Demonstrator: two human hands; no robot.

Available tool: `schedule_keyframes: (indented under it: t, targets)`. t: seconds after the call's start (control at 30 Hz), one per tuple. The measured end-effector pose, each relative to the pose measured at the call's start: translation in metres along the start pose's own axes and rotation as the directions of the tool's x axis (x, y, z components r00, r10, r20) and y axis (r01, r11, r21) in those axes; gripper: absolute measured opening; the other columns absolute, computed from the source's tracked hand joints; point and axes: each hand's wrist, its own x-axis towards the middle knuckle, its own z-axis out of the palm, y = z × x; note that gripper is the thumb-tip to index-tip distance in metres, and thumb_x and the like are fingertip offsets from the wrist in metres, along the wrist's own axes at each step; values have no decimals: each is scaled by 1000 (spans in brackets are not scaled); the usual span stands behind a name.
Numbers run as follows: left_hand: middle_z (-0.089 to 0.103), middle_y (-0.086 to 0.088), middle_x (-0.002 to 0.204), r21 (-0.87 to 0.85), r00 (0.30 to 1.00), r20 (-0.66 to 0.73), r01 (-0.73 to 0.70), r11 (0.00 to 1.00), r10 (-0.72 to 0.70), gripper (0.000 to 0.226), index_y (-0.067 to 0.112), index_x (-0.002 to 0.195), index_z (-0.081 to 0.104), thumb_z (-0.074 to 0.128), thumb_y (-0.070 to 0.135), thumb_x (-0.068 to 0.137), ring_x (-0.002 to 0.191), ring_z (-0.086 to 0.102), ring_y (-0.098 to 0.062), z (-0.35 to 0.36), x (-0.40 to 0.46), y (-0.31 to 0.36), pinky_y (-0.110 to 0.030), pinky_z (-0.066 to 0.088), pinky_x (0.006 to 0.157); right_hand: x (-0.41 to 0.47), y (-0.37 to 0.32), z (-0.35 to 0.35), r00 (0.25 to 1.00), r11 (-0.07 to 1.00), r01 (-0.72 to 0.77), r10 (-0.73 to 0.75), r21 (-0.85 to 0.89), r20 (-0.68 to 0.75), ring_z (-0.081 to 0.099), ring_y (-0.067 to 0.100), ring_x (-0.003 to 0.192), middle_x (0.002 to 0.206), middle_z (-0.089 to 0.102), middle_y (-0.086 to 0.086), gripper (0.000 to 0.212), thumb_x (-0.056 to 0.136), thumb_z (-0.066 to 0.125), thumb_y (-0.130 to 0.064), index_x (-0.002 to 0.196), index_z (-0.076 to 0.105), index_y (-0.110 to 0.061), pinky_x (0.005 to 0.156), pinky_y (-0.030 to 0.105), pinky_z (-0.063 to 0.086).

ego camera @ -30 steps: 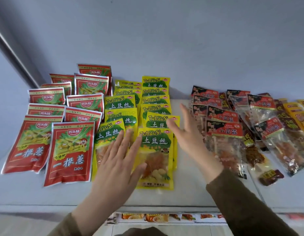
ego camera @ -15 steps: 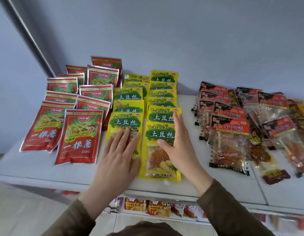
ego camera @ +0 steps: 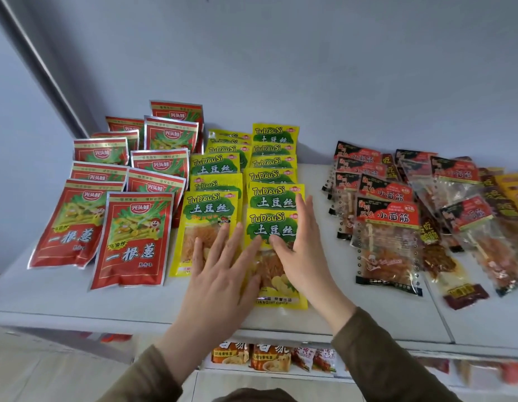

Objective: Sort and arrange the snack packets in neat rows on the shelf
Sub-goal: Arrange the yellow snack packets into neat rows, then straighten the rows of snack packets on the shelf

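Note:
Two rows of yellow packets (ego camera: 211, 208) run back along the middle of the white shelf (ego camera: 78, 297), overlapping like tiles. My left hand (ego camera: 220, 274) lies flat with spread fingers over the gap between the two front yellow packets. My right hand (ego camera: 302, 250) stands on edge, fingers straight, against the right side of the front right yellow packet (ego camera: 272, 224). Neither hand grips anything. Two rows of red packets (ego camera: 133, 239) lie to the left. Clear red-topped packets (ego camera: 388, 245) lie to the right, less orderly.
The grey wall rises right behind the packets. A dark clear packet (ego camera: 455, 280) and orange packets (ego camera: 513, 187) lie at the far right. A lower shelf with more snack packets (ego camera: 269, 358) shows under the front edge. A seam (ego camera: 437, 311) divides the shelf at the right.
Both hands have come together on the front yellow packets; the right hand moved in from the right to the packet's edge. The front left yellow packet now sits straight. The view shifted right.

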Motion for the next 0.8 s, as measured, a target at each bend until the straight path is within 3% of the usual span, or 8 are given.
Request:
schedule_keyframes:
  t: [0.07, 0.17, 0.3, 0.4, 0.47, 0.6, 0.67, 0.8]
  targets:
    - [9, 3, 172, -16, 1000, 24, -3, 1000, 3, 61, 38, 163, 17, 23, 55, 104, 159, -6, -18, 3, 0, -3, -60, 3, 126, -2, -2, 2, 1000, 1000, -4, 4, -27, -8, 1, -4, 147, 169, -10, -5, 87, 99, 63, -25, 162, 3, -29, 94, -12, 1]
    - [6, 5, 172, -62, 999, 30, -40, 997, 42, 64, 39, 163, 8, 24, 53, 103, 159, -6, -14, 1, 1, -7, -56, -1, 127, -3, -2, 5, 1000, 996, 14, -16, -86, -22, 5, 3, 153, 170, -9, -3, 86, 99, 63, -26, 162, 5, -26, 97, -10, -1]
    - [4, 5, 172, -107, 999, 15, -46, 993, 47, 64, 40, 163, 3, 21, 57, 104, 158, -9, -10, -4, 0, -10, -52, -5, 127, -2, -5, 3, 1000, 995, 25, -25, -95, -7, -13, -36, 125, 168, -9, -5, 83, 100, 61, -28, 162, 6, -25, 95, -11, 0]
    - [9, 4, 172, -139, 998, -49, -42, 989, 36, 64, 35, 164, 14, 25, 57, 104, 159, -3, -14, -13, 3, -6, -55, -2, 127, -2, -9, -8, 999, 998, 34, -34, -53, -9, -7, -15, 145, 169, -7, -11, 76, 100, 57, -40, 161, 12, -34, 107, 0, 3]
    - [10, 4, 172, -201, 996, -85, -57, 978, 40, 63, 34, 163, 19, 27, 56, 105, 159, -2, -15, -19, 9, 0, -54, 0, 127, -1, -9, -24, 996, 996, 66, -70, -61, -56, 0, 1, 153, 170, 5, -8, 62, 101, 54, -41, 156, 26, -37, 118, 13, 7]
    - [11, 3, 172, -220, 988, -91, -141, 965, 123, 61, 32, 162, 26, 24, 55, 105, 159, -5, -17, -23, 30, 31, -53, -1, 127, -2, 2, -69, 979, 990, 72, -94, -124, -182, 20, 12, 153, 164, 27, -2, 53, 103, 54, -36, 152, 40, -22, 124, 35, 21]
    - [13, 1, 172, -205, 982, -86, -185, 961, 171, 61, 31, 160, 31, 24, 55, 105, 159, -5, -19, -20, 39, 53, -52, -5, 127, -3, 14, -95, 968, 993, 38, -65, -115, -243, 27, 11, 149, 160, 34, -4, 51, 103, 54, -33, 151, 41, -21, 121, 35, 29]
    - [7, 0, 172, -166, 967, -48, -256, 952, 252, 62, 32, 161, 27, 22, 58, 105, 159, -11, -23, -8, 61, 113, -52, -6, 127, -1, 44, -148, 946, 993, -118, 112, -1, -303, 32, 3, 143, 157, 37, -11, 49, 104, 51, -36, 151, 38, -29, 108, 14, 28]
